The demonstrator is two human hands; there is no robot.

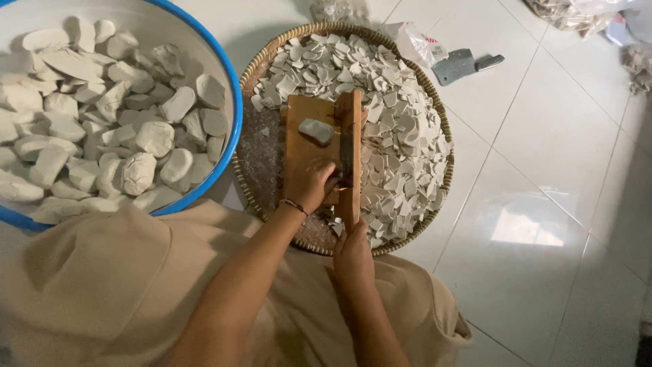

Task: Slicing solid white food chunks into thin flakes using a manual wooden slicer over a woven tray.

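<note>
Left hand [309, 182] pressed down on the near part of the slicer [324, 146], fingers curled over something pale at the blade; what it grips is hidden under the palm, possibly a lump. Thin bracelet at that wrist. Right hand [352, 253] closed round the slicer's near end, which sticks out toward the person. Hands close together but not touching. Largest thing in view: the basin [233, 102], white with a blue rim, upper left, heaped with pale grey-white lumps [102, 115], rounded and rough. Just beside it to the right, rims nearly touching, a round woven tray [258, 68] on the tiled floor [543, 170]. Tray's right half and far edge piled with thin, flat, pale slices [401, 129]; left side mostly bare weave with crumbs. Slicer is a wooden board lying across the tray's middle, a raised wooden rail along its right edge with a dark blade beside it. One grey lump [316, 130] sits loose on the board, beyond the left hand, apart from it. Past the tray, upper right, a cleaver [462, 66] flat on the floor, well apart from both hands. Person's lap in beige cloth fills the bottom of view.
</note>
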